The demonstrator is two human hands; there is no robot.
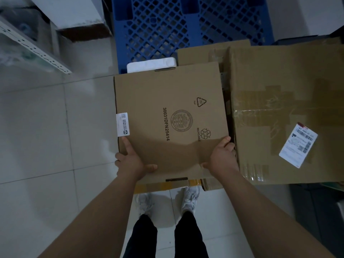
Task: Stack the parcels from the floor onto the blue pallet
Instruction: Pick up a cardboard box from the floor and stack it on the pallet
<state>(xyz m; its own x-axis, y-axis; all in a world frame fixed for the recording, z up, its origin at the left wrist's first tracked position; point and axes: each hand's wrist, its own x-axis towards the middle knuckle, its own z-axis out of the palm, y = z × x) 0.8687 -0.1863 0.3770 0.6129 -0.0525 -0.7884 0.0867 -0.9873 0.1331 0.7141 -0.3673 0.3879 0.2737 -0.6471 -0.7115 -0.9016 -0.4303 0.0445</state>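
A flat brown cardboard parcel [167,118] with black recycling marks and a small white label is held in front of me above the floor. My left hand [131,161] grips its near left corner, thumb on top and fingers curled under the edge. My right hand [221,155] grips the near right corner the same way. The blue pallet [158,28], a plastic lattice, lies on the floor just beyond the parcel, and its visible top is bare.
A large taped brown box [286,101] with a shipping label stands at the right, touching the held parcel's side. Another cardboard box [201,53] and a white foam block [151,64] lie behind. A metal shelf rail [33,47] is at left. My feet stand on pale floor tiles.
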